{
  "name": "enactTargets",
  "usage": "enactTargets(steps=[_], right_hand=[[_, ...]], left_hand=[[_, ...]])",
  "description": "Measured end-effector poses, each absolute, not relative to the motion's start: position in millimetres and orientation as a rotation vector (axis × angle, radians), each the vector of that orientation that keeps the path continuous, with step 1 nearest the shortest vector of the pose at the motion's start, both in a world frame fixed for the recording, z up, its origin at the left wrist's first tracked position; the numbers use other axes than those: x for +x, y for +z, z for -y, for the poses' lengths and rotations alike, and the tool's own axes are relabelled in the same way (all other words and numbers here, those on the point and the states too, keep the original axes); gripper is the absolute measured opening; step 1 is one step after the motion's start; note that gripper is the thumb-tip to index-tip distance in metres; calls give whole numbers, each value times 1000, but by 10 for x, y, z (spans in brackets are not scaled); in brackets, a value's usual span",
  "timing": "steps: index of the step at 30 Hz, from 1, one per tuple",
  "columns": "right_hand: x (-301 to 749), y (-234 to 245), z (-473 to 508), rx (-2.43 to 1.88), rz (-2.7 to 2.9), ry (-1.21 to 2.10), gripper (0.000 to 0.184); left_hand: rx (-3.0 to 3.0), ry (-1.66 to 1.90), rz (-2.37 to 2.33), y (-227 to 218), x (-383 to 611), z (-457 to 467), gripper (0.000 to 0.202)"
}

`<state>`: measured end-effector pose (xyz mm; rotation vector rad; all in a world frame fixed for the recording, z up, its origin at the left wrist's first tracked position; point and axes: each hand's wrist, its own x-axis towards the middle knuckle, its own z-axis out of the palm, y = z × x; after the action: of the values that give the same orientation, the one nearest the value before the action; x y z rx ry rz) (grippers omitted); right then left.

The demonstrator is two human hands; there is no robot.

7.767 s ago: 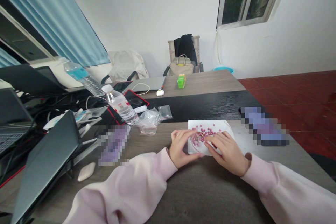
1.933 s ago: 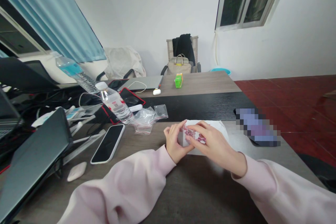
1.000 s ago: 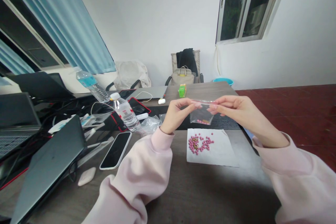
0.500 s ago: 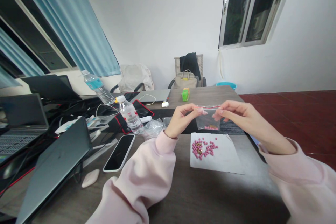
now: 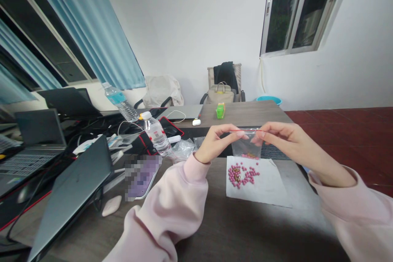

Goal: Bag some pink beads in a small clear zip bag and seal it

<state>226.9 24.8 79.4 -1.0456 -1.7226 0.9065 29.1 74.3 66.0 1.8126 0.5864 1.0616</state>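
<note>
Both hands hold up a small clear zip bag (image 5: 249, 146) with a red strip along its top. My left hand (image 5: 219, 142) pinches its left top corner and my right hand (image 5: 282, 139) pinches the right top corner. A few pink pills lie at the bag's bottom. Below the bag, a white paper sheet (image 5: 267, 188) lies on the table with a heap of pink pills (image 5: 244, 174) and a few brown capsules on it.
Left of my arms lie a phone (image 5: 141, 173), two water bottles (image 5: 156, 133), crumpled clear bags (image 5: 183, 147), cables and several laptops (image 5: 70, 188). A green box (image 5: 220, 111) and white earbud case (image 5: 196, 122) sit farther back. A chair with bags (image 5: 221, 88) stands behind the table.
The hands lifted the small bag from the paper up above the table and now hold it by its top corners; in the last second they have held it almost still.
</note>
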Motion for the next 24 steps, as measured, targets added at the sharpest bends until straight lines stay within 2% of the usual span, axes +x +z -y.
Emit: enactTargets(steps=[14,24], right_hand=[[2187,829,-190,-1145,1897,763,34],[2186,762,-201,-1131,1988,813,29]], left_hand=[[1953,993,-591,637,318,-704,21],[1995,942,-570,639,327,-699,19]])
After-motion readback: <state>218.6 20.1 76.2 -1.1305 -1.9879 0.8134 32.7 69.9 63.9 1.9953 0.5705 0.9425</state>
